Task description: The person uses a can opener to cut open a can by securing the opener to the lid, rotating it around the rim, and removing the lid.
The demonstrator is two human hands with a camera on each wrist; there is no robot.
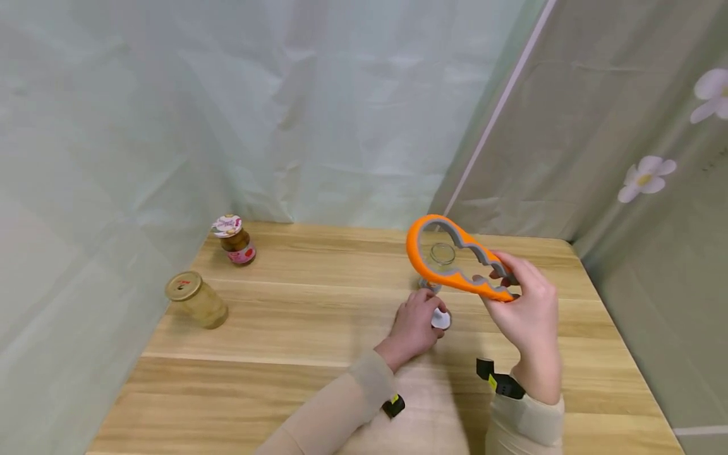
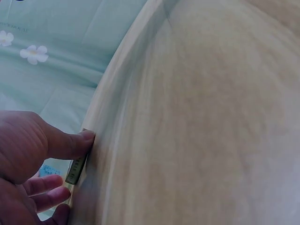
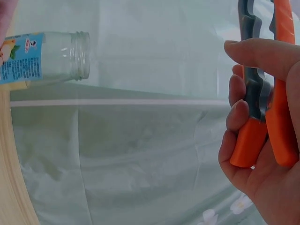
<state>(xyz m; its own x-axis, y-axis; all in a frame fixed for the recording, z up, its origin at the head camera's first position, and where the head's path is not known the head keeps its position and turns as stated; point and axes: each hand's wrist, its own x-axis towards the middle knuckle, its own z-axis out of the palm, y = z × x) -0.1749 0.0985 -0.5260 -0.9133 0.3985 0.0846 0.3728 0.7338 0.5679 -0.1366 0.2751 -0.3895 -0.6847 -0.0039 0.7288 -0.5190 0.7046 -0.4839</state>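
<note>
My right hand (image 1: 529, 303) holds an orange and grey jar opener (image 1: 414, 248) by its handles, raised over the table. In the right wrist view, the fingers and thumb wrap round the handles of the jar opener (image 3: 249, 140). Low at the tabletop, my left hand (image 1: 414, 321) pinches a small round jar lid (image 1: 440, 318), its white inside facing up. The left wrist view shows the thumb on the edge of the lid (image 2: 77, 169). Behind the left hand stands a lidless glass jar (image 3: 58, 56) with a blue label, partly seen through the opener's loop.
At the left of the wooden table (image 1: 318, 303) stand a jar with a gold lid (image 1: 199, 300) and, farther back, a smaller jar with a pink label (image 1: 236, 240). Pale curtains (image 1: 341, 114) hang close along the table's back and sides.
</note>
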